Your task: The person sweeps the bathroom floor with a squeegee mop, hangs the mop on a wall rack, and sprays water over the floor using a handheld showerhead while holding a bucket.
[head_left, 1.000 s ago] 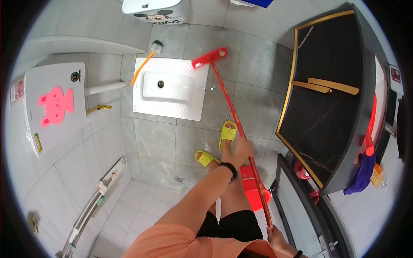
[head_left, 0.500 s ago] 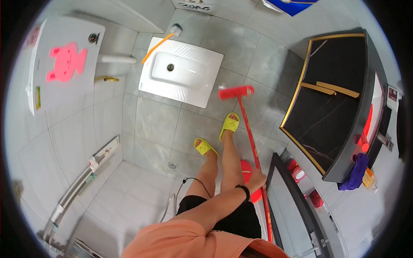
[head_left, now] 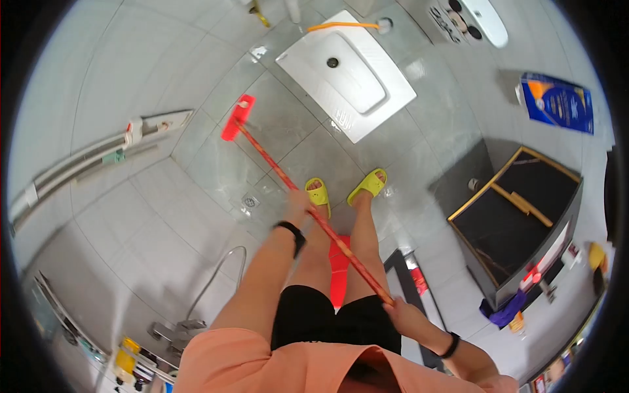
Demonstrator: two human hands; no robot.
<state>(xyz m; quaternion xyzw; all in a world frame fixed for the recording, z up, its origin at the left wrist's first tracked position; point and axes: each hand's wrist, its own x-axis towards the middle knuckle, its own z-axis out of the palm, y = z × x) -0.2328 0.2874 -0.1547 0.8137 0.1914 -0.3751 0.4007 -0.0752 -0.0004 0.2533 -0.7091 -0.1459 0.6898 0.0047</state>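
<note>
A red floor brush (head_left: 349, 252) with a long handle runs diagonally across the view. Its red head (head_left: 238, 118) rests at the floor on the left side, close to the wall. My left hand (head_left: 299, 205) is wrapped around the handle partway down, slightly blurred. Near the handle's upper end, my right hand (head_left: 404, 316) is closed on it, in front of my shorts. Beyond the feet lies a white squat toilet (head_left: 386, 82). An orange-handled toilet brush (head_left: 344, 25) lies across its far edge. Both feet wear yellow-green slippers (head_left: 368, 186).
A floor drain (head_left: 249, 202) sits left of the feet. Between my legs shows a red object (head_left: 339, 272), partly hidden. To the right stands a black cabinet (head_left: 524, 203) with gold edging. A hose (head_left: 219, 268) hangs at the left, and a blue package (head_left: 557, 103) is at upper right.
The brush head has swung from right of the feet to the far left. My left hand has moved left with the handle, and my right hand has come into view on it.
</note>
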